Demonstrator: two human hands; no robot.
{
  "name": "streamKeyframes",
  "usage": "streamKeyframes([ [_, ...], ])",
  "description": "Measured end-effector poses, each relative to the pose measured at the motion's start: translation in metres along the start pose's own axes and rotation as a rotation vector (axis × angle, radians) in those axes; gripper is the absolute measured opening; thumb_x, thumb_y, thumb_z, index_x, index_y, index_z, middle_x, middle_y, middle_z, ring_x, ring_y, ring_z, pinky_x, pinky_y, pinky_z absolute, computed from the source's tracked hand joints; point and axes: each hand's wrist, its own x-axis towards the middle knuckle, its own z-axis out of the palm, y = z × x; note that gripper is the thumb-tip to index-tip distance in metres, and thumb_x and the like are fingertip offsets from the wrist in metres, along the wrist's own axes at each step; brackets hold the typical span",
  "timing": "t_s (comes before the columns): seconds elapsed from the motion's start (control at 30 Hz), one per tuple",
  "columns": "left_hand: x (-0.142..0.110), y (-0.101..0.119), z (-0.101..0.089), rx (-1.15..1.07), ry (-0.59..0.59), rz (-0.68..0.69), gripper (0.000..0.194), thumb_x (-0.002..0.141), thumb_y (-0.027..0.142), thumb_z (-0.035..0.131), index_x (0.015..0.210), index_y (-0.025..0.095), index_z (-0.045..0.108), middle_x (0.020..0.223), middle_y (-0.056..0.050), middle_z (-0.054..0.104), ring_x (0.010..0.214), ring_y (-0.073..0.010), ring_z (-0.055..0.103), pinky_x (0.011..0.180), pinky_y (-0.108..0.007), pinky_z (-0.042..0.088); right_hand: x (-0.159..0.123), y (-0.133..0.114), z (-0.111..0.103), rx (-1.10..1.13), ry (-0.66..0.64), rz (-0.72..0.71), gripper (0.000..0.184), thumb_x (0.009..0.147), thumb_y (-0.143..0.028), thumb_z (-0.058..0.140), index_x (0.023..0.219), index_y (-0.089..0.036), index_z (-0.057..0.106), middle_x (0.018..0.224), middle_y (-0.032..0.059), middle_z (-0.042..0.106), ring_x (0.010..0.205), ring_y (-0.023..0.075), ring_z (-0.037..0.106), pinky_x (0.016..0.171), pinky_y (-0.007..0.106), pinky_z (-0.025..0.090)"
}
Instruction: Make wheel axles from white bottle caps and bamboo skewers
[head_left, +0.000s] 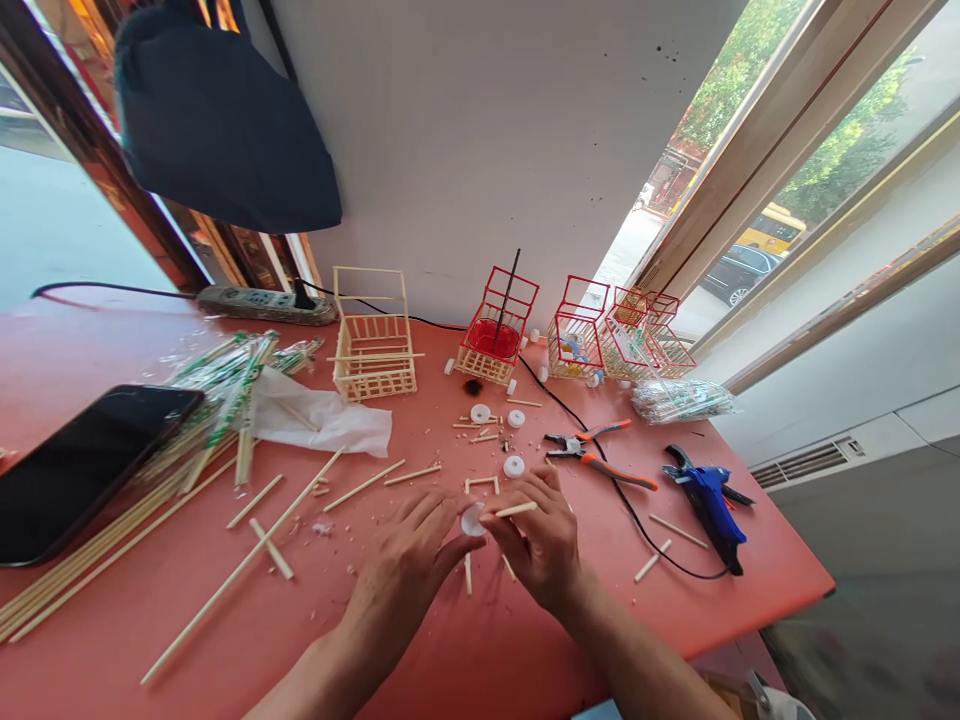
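Note:
Between the thumb and fingers of my left hand is a white plastic bottle cap. My right hand pinches a short wooden stick, whose left end is close to the cap; whether they touch I cannot tell. Below both hands lies a small frame of sticks, partly hidden by them. Just beyond it are more white caps, one near my right fingers, another and a third farther back beside small stick pieces.
Pliers and a blue glue gun with its cord lie on the right. A plain stick cart and several red-trimmed ones stand along the wall. On the left are a phone, loose sticks and a power strip.

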Motion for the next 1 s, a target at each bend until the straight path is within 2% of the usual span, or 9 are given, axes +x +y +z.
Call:
streamKeyframes([
  [0.13,-0.005,-0.003,0.004,-0.020,-0.046,-0.055,0.031,0.100,0.046,0.049,0.114,0.022,0.061,0.101,-0.007,0.074,0.096,-0.0248,0.071,0.079,-0.035,0.058,0.000,0.001,-0.001,-0.002,0.008,-0.002,0.021,0.103,-0.024,0.051,0.084,-0.021,0.059,0.074,-0.0007,0.071,0.067,0.0140,0.061,0.079,0.036,0.037],
  [0.27,-0.010,-0.005,0.009,-0.013,-0.068,-0.122,0.047,0.091,0.057,0.058,0.124,0.022,0.058,0.110,-0.010,0.073,0.104,-0.0284,0.070,0.085,-0.040,0.058,0.000,0.001,-0.002,-0.007,0.019,0.009,0.021,0.103,-0.023,0.052,0.083,-0.021,0.058,0.073,-0.0007,0.071,0.068,0.0147,0.062,0.078,0.036,0.037],
  [0.53,-0.003,-0.001,0.001,-0.012,-0.028,-0.066,0.025,0.098,0.044,0.054,0.106,0.023,0.063,0.098,-0.007,0.074,0.095,-0.0265,0.070,0.076,-0.036,0.058,0.000,-0.001,0.000,0.013,0.016,-0.005,0.017,0.102,-0.023,0.054,0.085,-0.022,0.059,0.074,-0.0016,0.072,0.066,0.0139,0.058,0.078,0.036,0.036],
  [0.77,-0.001,-0.001,-0.001,-0.041,0.011,-0.056,0.026,0.097,0.043,0.057,0.106,0.021,0.067,0.094,-0.006,0.076,0.092,-0.0252,0.071,0.075,-0.035,0.059,0.000,-0.003,-0.001,0.010,0.008,0.007,0.018,0.103,-0.023,0.053,0.086,-0.021,0.060,0.075,-0.0011,0.072,0.066,0.0133,0.058,0.079,0.036,0.037],
  [1.0,0.000,-0.001,-0.002,-0.072,-0.021,-0.065,0.024,0.098,0.040,0.056,0.107,0.021,0.068,0.094,-0.006,0.076,0.090,-0.0245,0.072,0.075,-0.035,0.060,0.000,-0.002,-0.001,-0.004,-0.003,0.007,0.023,0.104,-0.026,0.050,0.084,-0.021,0.061,0.073,-0.0005,0.071,0.065,0.0138,0.058,0.079,0.036,0.038],
])
